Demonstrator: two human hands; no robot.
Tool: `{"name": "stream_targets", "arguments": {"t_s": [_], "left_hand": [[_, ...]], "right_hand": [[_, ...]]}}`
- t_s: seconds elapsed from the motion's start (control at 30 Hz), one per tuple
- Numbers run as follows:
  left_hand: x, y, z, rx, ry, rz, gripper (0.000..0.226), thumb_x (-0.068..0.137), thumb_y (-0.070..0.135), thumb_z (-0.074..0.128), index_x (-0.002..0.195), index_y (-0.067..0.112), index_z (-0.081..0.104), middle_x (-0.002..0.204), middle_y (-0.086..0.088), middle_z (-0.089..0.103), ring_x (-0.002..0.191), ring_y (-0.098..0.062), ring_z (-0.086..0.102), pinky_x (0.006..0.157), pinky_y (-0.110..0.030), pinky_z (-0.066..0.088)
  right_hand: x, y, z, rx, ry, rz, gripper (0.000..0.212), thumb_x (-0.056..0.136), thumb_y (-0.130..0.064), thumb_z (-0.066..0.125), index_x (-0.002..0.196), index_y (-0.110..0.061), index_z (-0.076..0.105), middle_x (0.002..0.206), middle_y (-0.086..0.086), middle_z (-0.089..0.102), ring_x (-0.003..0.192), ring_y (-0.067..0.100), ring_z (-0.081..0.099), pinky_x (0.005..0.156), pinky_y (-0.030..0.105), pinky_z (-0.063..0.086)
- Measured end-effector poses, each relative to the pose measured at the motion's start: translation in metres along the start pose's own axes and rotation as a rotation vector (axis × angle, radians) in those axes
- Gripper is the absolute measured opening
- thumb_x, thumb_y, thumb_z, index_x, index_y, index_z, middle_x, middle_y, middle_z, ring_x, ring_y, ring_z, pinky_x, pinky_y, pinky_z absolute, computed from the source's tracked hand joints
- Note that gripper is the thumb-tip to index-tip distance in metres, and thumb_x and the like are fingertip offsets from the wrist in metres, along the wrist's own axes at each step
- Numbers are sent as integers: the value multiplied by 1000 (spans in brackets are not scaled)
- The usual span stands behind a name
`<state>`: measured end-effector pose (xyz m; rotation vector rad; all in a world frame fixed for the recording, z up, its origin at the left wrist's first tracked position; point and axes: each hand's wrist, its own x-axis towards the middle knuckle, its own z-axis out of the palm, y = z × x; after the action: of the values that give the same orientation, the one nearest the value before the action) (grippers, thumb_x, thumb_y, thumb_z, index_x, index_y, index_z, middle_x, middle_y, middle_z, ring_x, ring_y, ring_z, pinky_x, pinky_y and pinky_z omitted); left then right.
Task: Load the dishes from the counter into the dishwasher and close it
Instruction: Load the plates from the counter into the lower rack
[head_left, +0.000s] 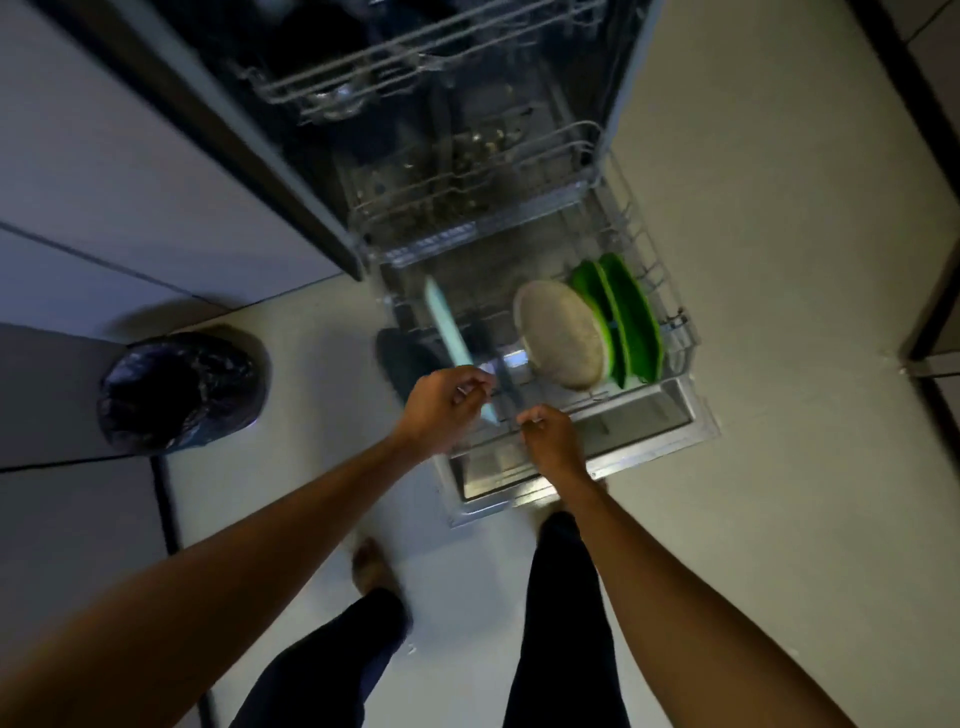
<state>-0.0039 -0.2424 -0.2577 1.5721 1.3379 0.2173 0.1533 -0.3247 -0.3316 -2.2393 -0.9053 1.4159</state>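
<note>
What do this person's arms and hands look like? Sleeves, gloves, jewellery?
No sleeves show: the left forearm and right forearm are bare. The left hand and right hand wear no gloves, and no watch or bracelet shows at the wrists. Rings: too blurred to tell.

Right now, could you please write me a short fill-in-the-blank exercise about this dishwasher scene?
The two plates at the lower rack's right end are ____.
The light blue plate stands to the ____ of the beige plate.
The bin is lined with a ____ bag.
Missing: green; left; black.
</note>
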Motion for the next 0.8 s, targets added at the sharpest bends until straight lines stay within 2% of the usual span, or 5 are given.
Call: {"name": "stream_targets", "arguments": {"t_s": [0.13,0.3,0.4,0.6,0.8], "left_hand": [[-60,-63,-78,32,53,2,22,87,25,55,98,18,73,81,6,71,69,-5,66,70,-23,53],[-153,-139,-204,170,133,-121,15,91,21,62,100,17,75,90,1,74,78,-16,68,72,-28,52],[-199,-160,-286,175,228,-180,25,83,28,55,96,19,75,87,2,74,74,-14,67,71,-29,54],[-254,-160,-436,148,524,-251,25,87,25,55,99,24,77,94,5,76,87,-15,69,79,-29,53],[-249,-156,-538,120,722,-223,16,89,23,63,97,27,75,90,10,74,81,-8,67,78,-29,56]], "right_hand": [[-59,-28,73,-148,-90,-8,20,96,-24,54,88,-10,65,98,17,70,94,37,64,74,33,45],[-119,-101,159,-354,-195,-152,17,89,-32,60,75,-25,65,88,5,73,90,30,68,80,31,49],[-147,-184,196,-415,-232,-272,15,88,-28,58,81,-19,69,86,5,73,87,31,67,79,37,54],[-193,-369,249,-505,-331,-574,15,94,-21,60,101,-23,73,102,0,74,97,20,67,78,25,44],[-194,-521,284,-501,-304,-840,10,92,-24,62,95,-28,71,80,-8,67,80,17,63,72,27,47]]}}
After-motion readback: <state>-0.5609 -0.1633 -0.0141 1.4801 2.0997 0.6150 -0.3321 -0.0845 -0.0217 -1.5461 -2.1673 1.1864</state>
